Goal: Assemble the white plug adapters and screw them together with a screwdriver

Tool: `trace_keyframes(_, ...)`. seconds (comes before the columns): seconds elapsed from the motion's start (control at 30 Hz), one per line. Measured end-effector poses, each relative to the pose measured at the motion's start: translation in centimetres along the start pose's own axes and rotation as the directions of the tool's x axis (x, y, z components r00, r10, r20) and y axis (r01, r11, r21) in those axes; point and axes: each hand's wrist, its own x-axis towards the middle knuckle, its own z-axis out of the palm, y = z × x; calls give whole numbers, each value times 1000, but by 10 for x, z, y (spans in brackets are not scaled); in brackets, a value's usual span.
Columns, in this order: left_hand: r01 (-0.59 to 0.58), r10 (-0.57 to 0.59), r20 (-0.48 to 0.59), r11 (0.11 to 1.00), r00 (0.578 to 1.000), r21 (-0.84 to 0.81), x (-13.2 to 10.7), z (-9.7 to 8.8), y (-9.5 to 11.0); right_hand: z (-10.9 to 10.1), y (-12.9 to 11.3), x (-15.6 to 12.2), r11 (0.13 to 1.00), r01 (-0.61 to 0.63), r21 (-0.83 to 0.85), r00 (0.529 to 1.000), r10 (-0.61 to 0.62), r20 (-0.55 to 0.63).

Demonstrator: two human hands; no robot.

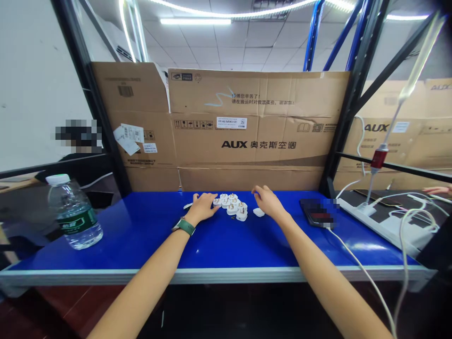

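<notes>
Several white plugs with metal pins (232,207) sit in a tight cluster on the blue tabletop (226,247), pins mostly upward. My left hand (202,208), with a green-strapped watch (186,226) on the wrist, reaches the cluster's left edge. Its fingers are spread, with thumb and forefinger on either side of the leftmost plug (216,202); a firm grip does not show. To the right of the cluster, my right hand (269,201) hovers with loosely bent fingers apart, and nothing shows in them. Just below its fingers lies a separate white piece (259,213). A thin pale item (187,206) lies left of my left hand.
A water bottle (76,214) stands at the left. At the right lie a phone (317,213) with a charging cable (360,273) and a white power strip (374,226). A cardboard panel (247,160) closes the back. Black rack posts (348,103) flank the table; a person is beyond the left one.
</notes>
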Motion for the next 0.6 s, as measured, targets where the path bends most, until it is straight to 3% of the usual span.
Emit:
trace_keyframes(0.2,47,-48,-30,998,998,-44,2,-2,0,-7,-4,0,992,36,119,992,-21,-122)
trace_keyframes(0.33,113,-116,-32,988,993,-101,-1,-15,1,-8,-5,0,982,56,182,977,-17,-211)
trace_keyframes(0.4,132,-147,-92,980,985,-149,-1,-25,4,-8,-5,0,968,81,236,960,-12,-279)
trace_keyframes(0.5,-24,-57,-235,944,970,-328,-3,-41,14,-9,-5,2,923,133,361,934,5,-357)
trace_keyframes(0.53,-115,10,-251,906,968,-407,-3,-45,19,-9,-5,2,895,135,425,932,32,-362)
trace_keyframes(0.6,-237,152,-192,786,969,-572,-6,-53,30,-12,-8,3,786,91,611,963,87,-255)
